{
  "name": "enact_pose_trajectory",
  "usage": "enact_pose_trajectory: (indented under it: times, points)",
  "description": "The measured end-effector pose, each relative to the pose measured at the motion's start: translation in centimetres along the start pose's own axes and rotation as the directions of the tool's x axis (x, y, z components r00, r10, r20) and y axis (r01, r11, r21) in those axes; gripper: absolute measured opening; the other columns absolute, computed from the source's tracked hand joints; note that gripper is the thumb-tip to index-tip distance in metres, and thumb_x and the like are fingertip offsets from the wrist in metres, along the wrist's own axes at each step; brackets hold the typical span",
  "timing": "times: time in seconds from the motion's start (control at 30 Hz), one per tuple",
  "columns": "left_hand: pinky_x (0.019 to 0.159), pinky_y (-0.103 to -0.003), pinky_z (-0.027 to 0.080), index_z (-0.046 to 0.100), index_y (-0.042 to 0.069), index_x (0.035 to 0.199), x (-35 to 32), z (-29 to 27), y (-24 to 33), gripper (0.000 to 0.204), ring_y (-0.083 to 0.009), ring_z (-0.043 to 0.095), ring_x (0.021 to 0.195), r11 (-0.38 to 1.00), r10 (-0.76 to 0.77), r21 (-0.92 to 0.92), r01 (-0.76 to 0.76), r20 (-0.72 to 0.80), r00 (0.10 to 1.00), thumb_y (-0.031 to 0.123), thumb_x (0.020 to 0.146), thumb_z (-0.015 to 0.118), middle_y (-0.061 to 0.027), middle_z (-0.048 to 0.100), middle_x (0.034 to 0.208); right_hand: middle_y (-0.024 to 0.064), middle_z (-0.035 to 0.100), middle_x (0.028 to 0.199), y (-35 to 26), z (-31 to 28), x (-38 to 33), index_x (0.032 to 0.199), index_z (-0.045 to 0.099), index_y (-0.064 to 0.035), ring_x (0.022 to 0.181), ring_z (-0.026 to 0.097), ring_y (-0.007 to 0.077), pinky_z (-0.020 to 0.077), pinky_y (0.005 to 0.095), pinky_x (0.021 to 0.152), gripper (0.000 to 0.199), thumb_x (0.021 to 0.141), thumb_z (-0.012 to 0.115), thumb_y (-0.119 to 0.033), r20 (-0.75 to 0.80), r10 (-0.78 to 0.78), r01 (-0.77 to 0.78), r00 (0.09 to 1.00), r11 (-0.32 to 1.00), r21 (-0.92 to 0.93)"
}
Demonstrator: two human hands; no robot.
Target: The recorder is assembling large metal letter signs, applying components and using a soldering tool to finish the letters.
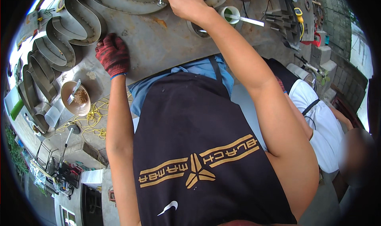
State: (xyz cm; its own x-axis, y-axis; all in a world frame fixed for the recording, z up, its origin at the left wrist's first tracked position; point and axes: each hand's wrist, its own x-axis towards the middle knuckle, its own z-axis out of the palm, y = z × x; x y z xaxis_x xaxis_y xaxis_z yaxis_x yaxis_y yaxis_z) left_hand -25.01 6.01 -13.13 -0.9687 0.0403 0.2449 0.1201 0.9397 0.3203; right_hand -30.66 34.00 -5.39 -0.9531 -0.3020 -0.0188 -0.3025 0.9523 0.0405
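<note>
Curved metal strips (127, 8) on tabletop (154, 43)

Right hand (185, 4): bare, over the strip at top of view; grip narrow, whether holding cannot be told. Left hand (113, 54): red-gloved, on tabletop beside a strip; grip curled, contents hidden. Cup (229, 20): green inside, near right forearm.

Soft daylight lay over the metal table (147, 41), bright enough to raise a pale sheen there and dull grey highlights on the curved metal bands (123, 8). The far left rim glared white, and a pale strip (360, 53) at the far right was nearly washed out. The black shirt (190, 119) and the doorway (92, 204) stayed dark. Another person's head (359, 156) was smeared to blur. Straight edges bowed toward the rim, where black swallowed the corners.
</note>
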Motion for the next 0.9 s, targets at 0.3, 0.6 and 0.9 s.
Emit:
enact_pose_trajectory:
  times: [0.3,0.6,0.9]
  points:
    - [0.092,-0.053,0.047,0.07,0.013,0.113,-0.2,0.2,-0.1,0.024,-0.0412,0.061,0.103,1.0,0.014,0.022,-0.015,0.018,1.0,0.027,0.093,0.065,-0.0189,0.067,0.108,0.0246,0.05,0.139,1.6,0.2,0.1,0.108,0.076,-0.0033,0.132,0.043,0.0426,0.034,0.0596,0.113,0.027,0.093,0.055,-0.012,0.159,-0.006,-0.049,0.987,0.94,0.339]
    - [0.093,-0.053,0.047,0.069,0.012,0.113,-0.1,0.4,-0.2,0.026,-0.041,0.061,0.105,1.0,0.022,-0.004,-0.022,-0.003,1.0,0.026,0.092,0.067,-0.0189,0.066,0.109,0.0167,0.062,0.123,4.0,-6.7,-3.1,0.109,0.075,-0.004,0.116,0.054,0.0378,0.0447,0.0451,0.102,0.029,0.085,0.06,0.002,-0.274,0.213,-0.017,0.938,0.817,0.576]
    - [0.098,-0.047,0.047,0.07,0.006,0.114,-0.3,0.6,-1.3,0.027,-0.0344,0.064,0.101,0.929,-0.181,-0.314,0.194,0.071,0.981,0.02,0.091,0.071,-0.0176,0.068,0.11,0.0066,0.067,0.092,12.1,-8.2,-17.4,0.11,0.071,-0.003,0.079,0.063,0.0154,0.0516,0.0301,0.071,0.015,0.098,0.066,-0.009,-0.527,0.741,-0.33,0.416,0.663,0.672]
